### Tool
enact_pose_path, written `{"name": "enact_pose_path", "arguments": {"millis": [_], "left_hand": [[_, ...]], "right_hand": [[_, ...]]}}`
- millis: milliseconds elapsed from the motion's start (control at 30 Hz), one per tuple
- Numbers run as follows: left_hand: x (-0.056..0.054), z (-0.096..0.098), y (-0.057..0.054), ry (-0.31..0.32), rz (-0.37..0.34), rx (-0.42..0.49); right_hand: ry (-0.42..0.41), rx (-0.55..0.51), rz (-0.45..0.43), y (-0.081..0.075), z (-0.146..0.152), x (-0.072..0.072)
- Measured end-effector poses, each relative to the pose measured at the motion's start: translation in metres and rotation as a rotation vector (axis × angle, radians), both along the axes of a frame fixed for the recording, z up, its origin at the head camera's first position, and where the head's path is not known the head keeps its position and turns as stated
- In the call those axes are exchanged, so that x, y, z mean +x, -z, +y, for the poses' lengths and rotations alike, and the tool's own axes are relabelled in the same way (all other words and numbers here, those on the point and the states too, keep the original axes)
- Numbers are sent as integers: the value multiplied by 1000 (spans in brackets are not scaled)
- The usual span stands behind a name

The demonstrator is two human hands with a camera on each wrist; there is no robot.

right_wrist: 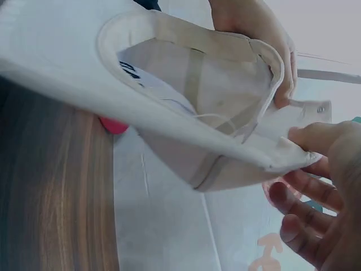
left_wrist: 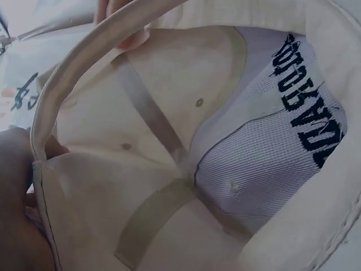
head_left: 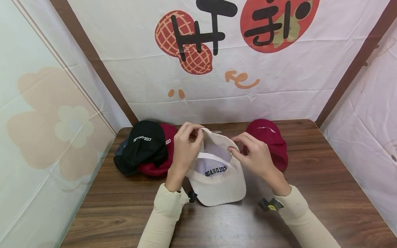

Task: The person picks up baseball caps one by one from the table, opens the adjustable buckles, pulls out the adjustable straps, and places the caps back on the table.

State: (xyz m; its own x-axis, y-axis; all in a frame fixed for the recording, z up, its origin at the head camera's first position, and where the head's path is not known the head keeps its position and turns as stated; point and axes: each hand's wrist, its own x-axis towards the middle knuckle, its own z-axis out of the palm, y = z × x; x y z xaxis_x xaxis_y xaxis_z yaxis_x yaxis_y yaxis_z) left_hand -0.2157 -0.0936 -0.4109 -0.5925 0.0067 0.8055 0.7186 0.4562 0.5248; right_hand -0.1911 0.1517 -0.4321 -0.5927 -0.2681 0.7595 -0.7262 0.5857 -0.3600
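A cream baseball cap (head_left: 221, 189) is held up by both hands, its inside facing me and its brim pointing down toward the table's near side. Dark lettering, reversed, shows through inside the front panel. My left hand (head_left: 186, 146) pinches the cap's back rim at the left, thumb against fingers. On the opposite side my right hand (head_left: 255, 153) pinches the rim between thumb and forefinger. The right wrist view shows a short strap (right_wrist: 307, 112) with a metal snap between the two hands. The other right-hand fingers (right_wrist: 304, 234) spread loosely below the cap.
At the table's left lie a black cap (head_left: 145, 146) lettered COLORADO, a dark red cap (head_left: 169, 131) partly under it, and a dark bluish cap (head_left: 120, 148). Another dark red cap (head_left: 273, 141) sits behind my right hand. A printed cloth wall (head_left: 136, 79) rises behind the wooden table (head_left: 325, 179).
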Motion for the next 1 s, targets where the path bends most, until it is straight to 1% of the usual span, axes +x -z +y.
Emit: {"name": "enact_pose_path", "arguments": {"millis": [233,367,467,600,700,767,867,1000], "left_hand": [[-1,-3,-2,-35,27,57],[0,-5,-5,-57,55,86],[0,-7,-7,-69,89,113],[0,-8,-9,-81,137,143],[1,-9,-10,-81,155,149],[1,-8,-10,-78,163,151],[3,-7,-11,-74,174,154],[4,-5,-15,-59,192,164]], "right_hand": [[35,111,-70,4,4,4],[67,143,-111,4,6,6],[85,161,-162,2,9,7],[73,205,-234,-1,10,8],[48,237,-264,-2,10,7],[37,246,-264,-2,9,7],[24,228,-243,-3,8,4],[26,201,-183,-6,8,-2]]}}
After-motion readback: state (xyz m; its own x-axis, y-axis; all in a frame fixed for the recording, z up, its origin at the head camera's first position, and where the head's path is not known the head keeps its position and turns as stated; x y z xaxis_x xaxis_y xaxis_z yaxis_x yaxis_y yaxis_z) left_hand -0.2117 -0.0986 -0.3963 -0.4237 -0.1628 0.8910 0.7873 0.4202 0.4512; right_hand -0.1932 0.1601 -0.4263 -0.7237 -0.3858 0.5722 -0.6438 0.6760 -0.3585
